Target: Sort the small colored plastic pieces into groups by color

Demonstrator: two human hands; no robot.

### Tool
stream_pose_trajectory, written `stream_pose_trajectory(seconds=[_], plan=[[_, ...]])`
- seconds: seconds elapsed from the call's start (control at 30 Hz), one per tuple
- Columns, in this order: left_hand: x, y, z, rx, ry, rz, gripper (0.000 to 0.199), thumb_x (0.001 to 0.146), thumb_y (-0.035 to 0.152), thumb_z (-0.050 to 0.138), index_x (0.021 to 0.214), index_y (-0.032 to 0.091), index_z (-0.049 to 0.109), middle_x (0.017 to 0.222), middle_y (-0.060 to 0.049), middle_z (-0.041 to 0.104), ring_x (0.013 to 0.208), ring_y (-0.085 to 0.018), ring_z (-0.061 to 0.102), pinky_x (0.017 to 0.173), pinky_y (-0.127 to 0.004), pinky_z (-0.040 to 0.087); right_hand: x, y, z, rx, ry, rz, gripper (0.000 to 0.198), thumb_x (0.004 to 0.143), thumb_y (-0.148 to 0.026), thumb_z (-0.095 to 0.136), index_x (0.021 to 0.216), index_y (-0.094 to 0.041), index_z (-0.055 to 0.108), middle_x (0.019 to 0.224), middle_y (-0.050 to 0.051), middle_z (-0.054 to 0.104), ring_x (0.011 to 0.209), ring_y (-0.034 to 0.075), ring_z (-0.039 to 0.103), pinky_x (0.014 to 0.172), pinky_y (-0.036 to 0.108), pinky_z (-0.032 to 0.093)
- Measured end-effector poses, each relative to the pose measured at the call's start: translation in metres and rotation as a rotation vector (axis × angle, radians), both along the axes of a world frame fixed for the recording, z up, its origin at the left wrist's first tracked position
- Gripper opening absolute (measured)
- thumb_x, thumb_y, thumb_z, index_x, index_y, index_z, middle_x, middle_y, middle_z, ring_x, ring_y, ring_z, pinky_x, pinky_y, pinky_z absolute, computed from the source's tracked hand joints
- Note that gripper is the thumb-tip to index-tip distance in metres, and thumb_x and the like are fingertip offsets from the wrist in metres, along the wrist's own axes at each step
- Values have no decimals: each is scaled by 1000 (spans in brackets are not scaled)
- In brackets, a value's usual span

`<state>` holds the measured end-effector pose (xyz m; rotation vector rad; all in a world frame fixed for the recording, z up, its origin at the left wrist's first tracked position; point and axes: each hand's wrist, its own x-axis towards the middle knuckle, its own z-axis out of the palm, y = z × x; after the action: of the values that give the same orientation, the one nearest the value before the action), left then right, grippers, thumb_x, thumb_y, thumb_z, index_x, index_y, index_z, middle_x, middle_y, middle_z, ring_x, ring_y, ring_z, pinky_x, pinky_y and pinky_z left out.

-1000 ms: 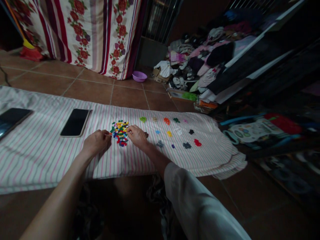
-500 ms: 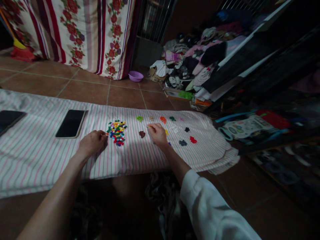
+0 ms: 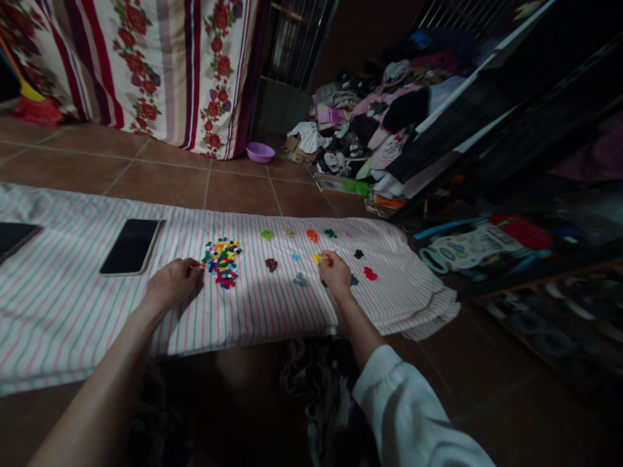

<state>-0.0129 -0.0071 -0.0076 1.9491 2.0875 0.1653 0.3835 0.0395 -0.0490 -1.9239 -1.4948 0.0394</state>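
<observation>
My left hand [image 3: 174, 283] rests on the striped cloth [image 3: 238, 324], fingers curled, at the left edge of a mixed pile of small coloured plastic pieces [image 3: 221, 259]. A tiny orange piece shows at its fingertips; whether it is gripped I cannot tell. Thumb and forefinger of my right hand [image 3: 335, 272] pinch together at a little yellow heap [image 3: 317, 259], seemingly on a small yellow piece mostly hidden by the fingers. Around it lie small single-colour heaps: brown [image 3: 271, 264], light blue [image 3: 294, 257], grey [image 3: 300, 279], orange [image 3: 312, 235], lime green [image 3: 266, 234] and red [image 3: 370, 274].
A phone [image 3: 131, 246] lies left of the mixed pile, and a dark device [image 3: 17, 239] is at the far left. Beyond the cloth are a purple basin [image 3: 260, 152], a floral curtain [image 3: 175, 71] and a heap of clothes [image 3: 370, 123].
My right hand has moved right, from above the light blue and grey heaps to the yellow heap, uncovering them. My left hand stays beside the mixed pile. The view has shifted slightly.
</observation>
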Motion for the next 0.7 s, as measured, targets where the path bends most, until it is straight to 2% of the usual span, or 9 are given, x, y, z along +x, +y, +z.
stream_pose_trajectory(seconds=[0.17, 0.4, 0.7], plan=[[-1, -1, -3, 22, -2, -5, 48, 92, 41, 31, 115, 18, 66, 111, -14, 70, 97, -26, 67, 82, -34, 51, 0, -3, -4, -4, -26, -11, 33, 78, -25, 48, 99, -19, 72, 90, 8, 73, 81, 22, 64, 79, 34, 49], [2, -4, 4, -3, 10, -2, 50, 92, 41, 30, 116, 16, 66, 109, -15, 69, 97, -27, 68, 82, -35, 51, 4, -6, -7, -19, -5, 2, 35, 78, -23, 47, 102, -17, 71, 97, 10, 74, 87, 24, 65, 84, 37, 50], [4, -6, 2, 23, 26, 2, 47, 92, 41, 32, 115, 19, 66, 107, -12, 69, 93, -25, 68, 77, -33, 51, 2, -8, -6, 0, 50, 73, 34, 76, -26, 50, 101, -19, 71, 100, 10, 73, 86, 23, 65, 85, 37, 51]])
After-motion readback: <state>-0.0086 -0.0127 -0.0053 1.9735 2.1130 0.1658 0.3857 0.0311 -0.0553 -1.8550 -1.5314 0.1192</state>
